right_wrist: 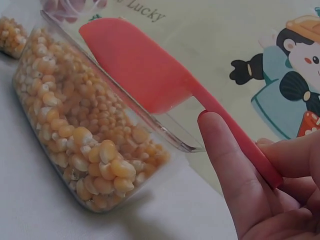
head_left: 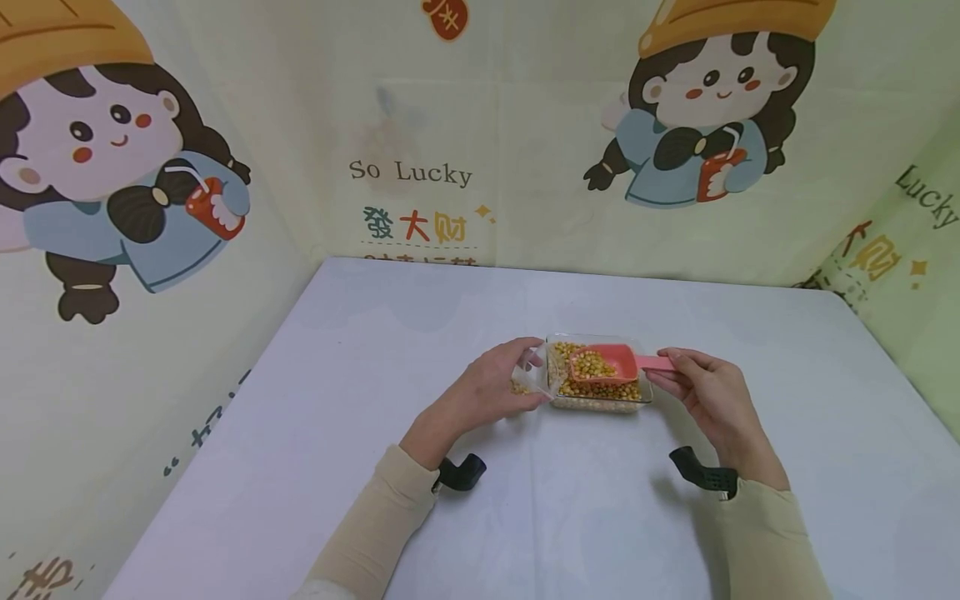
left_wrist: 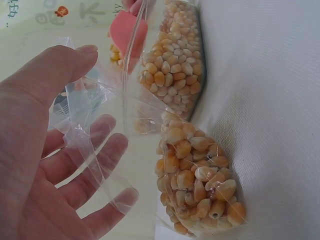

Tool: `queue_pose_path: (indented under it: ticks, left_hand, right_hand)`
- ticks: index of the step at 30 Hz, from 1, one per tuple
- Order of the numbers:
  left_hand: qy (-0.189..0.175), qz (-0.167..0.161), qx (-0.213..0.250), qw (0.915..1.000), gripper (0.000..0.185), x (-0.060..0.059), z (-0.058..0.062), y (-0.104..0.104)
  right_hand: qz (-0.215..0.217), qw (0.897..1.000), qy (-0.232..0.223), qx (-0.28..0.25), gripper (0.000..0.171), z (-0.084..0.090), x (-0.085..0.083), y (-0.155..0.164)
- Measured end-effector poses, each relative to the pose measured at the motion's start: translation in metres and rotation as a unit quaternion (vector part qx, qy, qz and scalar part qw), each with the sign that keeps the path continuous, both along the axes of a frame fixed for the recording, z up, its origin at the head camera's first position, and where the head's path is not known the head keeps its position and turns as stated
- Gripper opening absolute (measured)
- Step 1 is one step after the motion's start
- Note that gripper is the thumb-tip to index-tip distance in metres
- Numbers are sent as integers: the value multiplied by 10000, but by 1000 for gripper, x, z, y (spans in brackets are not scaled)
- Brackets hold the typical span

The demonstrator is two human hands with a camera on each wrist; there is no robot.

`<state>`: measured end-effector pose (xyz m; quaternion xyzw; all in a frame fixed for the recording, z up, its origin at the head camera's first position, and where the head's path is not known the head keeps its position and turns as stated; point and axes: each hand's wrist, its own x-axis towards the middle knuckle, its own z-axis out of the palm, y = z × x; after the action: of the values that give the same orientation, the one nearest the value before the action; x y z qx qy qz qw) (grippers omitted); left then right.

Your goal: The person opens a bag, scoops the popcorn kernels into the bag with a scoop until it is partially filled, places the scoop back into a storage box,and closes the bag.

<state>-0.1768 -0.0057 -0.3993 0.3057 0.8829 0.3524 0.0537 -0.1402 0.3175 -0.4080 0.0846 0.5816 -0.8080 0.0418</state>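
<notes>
The scoop [head_left: 624, 360], loaded with corn [head_left: 591, 364], is over the filled box [head_left: 600, 407] on the table [head_left: 600, 517], its handle [head_left: 655, 363] pinched in the right hand [head_left: 712, 392]. Just beside the box's left end is a bag [left_wrist: 200, 187] of corn, the left hand [head_left: 491, 383] curved round its top, thumb and fingers well apart.

Head view: bag [left_wrist: 200, 185] partly hidden behind left hand [head_left: 487, 383]; sleeves [head_left: 375, 517] cut off below; right-wrist view: bag cut off at left edge, right hand [head_left: 712, 396] at right.
</notes>
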Motion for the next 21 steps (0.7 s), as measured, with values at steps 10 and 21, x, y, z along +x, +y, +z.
queue_pose_path:
  ticks: [10,21]
  left_hand:
    - [26,38,-68,10000,74,-1,-1,0]
    - [-59,23,4,10000,74,-1,-1,0]
  right_hand:
    - [-23,9990,65,-450,20,2,0,1]
    - [-39,9986,74,-528,23,4,0,-1]
